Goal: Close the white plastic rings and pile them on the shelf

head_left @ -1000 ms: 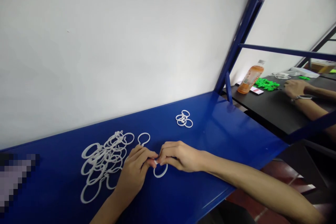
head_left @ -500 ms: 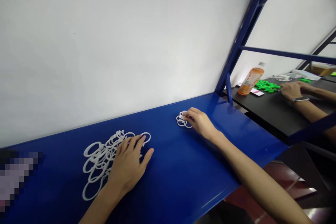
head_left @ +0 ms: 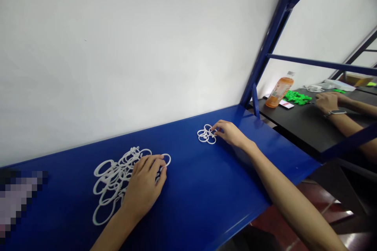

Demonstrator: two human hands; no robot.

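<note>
White rings [head_left: 118, 172] lie heaped at left on a blue desk [head_left: 188, 208]; the left hand [head_left: 145, 181] arches palm-down there, curled narrow at one ring [head_left: 170, 160]. Farther right, the outstretched right hand [head_left: 230, 132] bends narrow-fingered at a smaller ring cluster [head_left: 205, 137]; neither grip's hold is clear.

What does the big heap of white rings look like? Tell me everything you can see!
The big heap of white rings is a loose tangle of thin, smooth loops that look like plastic. Some have little bumps or bent ends. They overlap, too jumbled to count, and lie on the blue table. The left hand covers part of the right side, its fingertips at one ring on the edge. Whatever lies under that hand is hidden.
</note>
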